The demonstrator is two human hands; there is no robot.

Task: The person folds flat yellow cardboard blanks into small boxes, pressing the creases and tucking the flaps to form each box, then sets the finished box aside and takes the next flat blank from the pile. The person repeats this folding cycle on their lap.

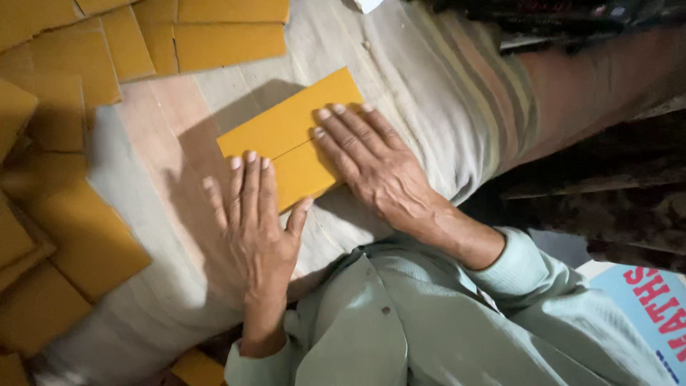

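A folded yellow paper envelope (289,132) lies flat on a pale wooden board (161,121), with a flap seam running across it. My left hand (254,214) rests flat, fingers together, its fingertips on the envelope's near-left edge and the thumb against its corner. My right hand (371,164) lies flat with fingers spread on the envelope's right part, pressing it down. Neither hand grips anything.
Several more yellow paper pieces lie at the top left (214,39) and stacked along the left edge (78,243). A light striped cloth (429,93) covers the surface to the right. A dark patterned fabric (614,193) and a blue printed sheet (654,307) sit at the right.
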